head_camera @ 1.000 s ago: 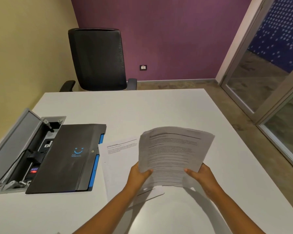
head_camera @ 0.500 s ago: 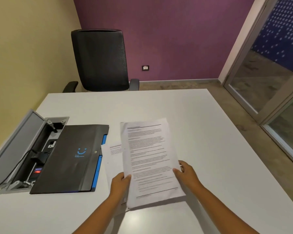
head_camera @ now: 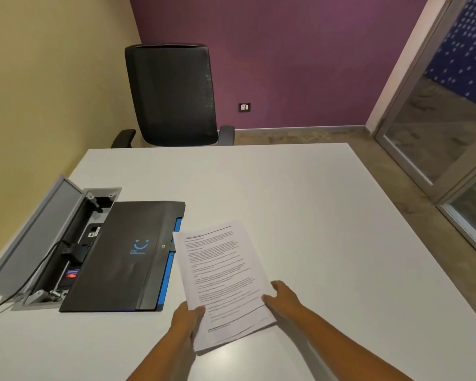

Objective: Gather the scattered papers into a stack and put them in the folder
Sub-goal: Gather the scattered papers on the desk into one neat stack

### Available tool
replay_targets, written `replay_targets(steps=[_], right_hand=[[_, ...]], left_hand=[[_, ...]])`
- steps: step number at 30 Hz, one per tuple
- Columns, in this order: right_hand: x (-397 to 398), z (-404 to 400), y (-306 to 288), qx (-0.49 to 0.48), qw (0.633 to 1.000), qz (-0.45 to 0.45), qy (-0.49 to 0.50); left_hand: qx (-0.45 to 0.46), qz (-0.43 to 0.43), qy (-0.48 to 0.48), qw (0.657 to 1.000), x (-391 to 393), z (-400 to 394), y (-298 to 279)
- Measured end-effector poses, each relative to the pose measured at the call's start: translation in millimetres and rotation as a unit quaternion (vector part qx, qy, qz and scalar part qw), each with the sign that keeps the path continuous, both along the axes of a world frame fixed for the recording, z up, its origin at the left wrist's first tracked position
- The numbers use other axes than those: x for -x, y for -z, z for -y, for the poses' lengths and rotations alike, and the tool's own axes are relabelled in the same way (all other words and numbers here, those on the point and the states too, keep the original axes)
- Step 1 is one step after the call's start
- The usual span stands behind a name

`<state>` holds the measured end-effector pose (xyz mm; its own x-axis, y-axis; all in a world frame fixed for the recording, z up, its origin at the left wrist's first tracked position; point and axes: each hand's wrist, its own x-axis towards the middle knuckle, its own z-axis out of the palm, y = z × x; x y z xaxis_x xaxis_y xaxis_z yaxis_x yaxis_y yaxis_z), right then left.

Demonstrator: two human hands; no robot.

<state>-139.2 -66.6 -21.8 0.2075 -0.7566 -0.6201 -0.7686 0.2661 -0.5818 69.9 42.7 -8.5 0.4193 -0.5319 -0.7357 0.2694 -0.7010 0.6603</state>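
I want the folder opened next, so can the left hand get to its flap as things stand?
Probably, once it lets go. The left hand grips the stack of papers beside the closed folder; nothing lies between, though the papers' top corner overlaps the flap's edge.

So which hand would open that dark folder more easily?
Probably the left hand. It grips the stack of printed white papers at the edge nearest the closed black folder with blue trim, which lies just to its left. The right hand, holding the stack's far edge, could keep the papers.
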Motion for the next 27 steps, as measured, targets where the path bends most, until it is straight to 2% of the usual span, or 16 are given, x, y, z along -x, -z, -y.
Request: replay_targets(steps=[2, 6, 8, 10, 14, 19, 27], right_hand=[[4.4, -0.6, -1.5, -0.013, 1.000, 0.007, 0.002], [18.2, 0.9, -9.6, 0.006, 0.999, 0.029, 0.039], [24.5, 2.3, -19.4, 0.010, 0.989, 0.111, 0.100], [29.5, 7.0, -36.6, -0.006, 0.963, 0.218, 0.159], [35.5, 23.0, -76.0, 0.039, 0.950, 0.292, 0.107], [39.2, 26.6, -101.8, 0.084, 0.945, 0.304, 0.086], [34.8, 18.5, -109.3, 0.081, 0.945, 0.307, 0.083]], left_hand=[[0.016, -0.038, -0.005, 0.999, 6.1, -1.9, 1.0], [0.062, -0.044, 0.015, 0.997, 13.6, -1.0, -2.6], [0.098, -0.031, 0.048, 0.994, 12.3, 1.0, -8.3], [0.127, 0.007, 0.096, 0.987, 8.5, 4.6, -15.5], [0.194, 0.054, 0.117, 0.972, 2.2, 16.0, -35.1], [0.248, 0.084, 0.112, 0.959, 5.5, 37.3, -60.6], [0.304, 0.065, 0.104, 0.945, 20.7, 54.5, -89.3]])
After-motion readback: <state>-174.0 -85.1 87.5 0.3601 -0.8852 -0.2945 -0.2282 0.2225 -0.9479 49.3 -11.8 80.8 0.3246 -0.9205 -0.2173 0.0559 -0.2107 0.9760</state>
